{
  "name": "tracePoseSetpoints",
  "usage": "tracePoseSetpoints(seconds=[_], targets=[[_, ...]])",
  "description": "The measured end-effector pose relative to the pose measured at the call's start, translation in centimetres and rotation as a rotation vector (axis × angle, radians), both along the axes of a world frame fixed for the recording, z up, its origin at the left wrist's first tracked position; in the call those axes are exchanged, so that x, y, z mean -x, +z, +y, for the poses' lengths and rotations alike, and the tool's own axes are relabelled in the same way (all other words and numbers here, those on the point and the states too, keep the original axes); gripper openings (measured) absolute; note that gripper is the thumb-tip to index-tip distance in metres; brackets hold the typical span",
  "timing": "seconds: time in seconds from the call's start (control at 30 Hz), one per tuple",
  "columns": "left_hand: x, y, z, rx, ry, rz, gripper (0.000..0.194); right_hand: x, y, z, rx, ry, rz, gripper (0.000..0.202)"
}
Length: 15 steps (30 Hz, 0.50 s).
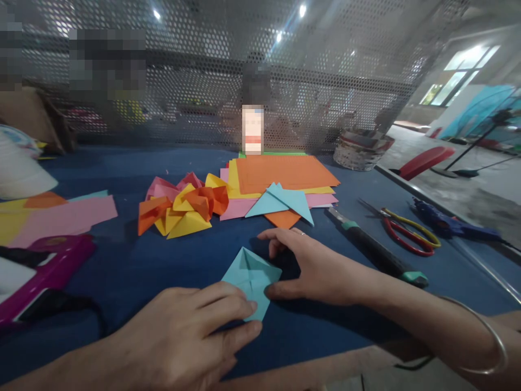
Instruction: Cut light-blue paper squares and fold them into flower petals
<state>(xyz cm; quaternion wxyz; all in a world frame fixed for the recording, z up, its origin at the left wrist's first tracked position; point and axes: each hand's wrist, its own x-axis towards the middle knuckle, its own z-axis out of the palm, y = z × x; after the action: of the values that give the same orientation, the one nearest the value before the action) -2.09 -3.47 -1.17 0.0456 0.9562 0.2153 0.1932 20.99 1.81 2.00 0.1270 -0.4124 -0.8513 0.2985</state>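
Note:
A light blue folded paper lies on the dark blue table between my hands, one corner pointing away from me. My left hand rests over its lower left part, with the fingertips pressing on the paper. At its right edge is my right hand, thumb touching the paper, the other fingers curved and apart above the table. Beyond them, light blue folded pieces lie on a stack of coloured sheets. Folded yellow, orange and pink pieces form a pile to the left of the stack.
On the right lie a green-handled cutter, scissors and a blue glue gun. A woven basket stands behind. At left are a magenta device, pink paper and a white object.

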Motion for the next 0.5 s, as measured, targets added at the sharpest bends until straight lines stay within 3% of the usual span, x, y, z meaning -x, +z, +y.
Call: tracePoseSetpoints(seconds=[0.13,0.3,0.5], targets=[[0.0,-0.7,-0.2,0.012,0.004,-0.029,0.035,-0.6,0.0,0.8,0.028,0.062,0.035,0.054],[0.0,0.6,-0.1,-0.005,-0.018,0.072,0.037,-0.9,0.4,1.4,-0.004,0.193,0.052,0.026],[-0.2,0.7,0.1,-0.011,-0.025,0.014,0.031,-1.0,0.4,1.3,-0.113,0.255,0.058,0.022]])
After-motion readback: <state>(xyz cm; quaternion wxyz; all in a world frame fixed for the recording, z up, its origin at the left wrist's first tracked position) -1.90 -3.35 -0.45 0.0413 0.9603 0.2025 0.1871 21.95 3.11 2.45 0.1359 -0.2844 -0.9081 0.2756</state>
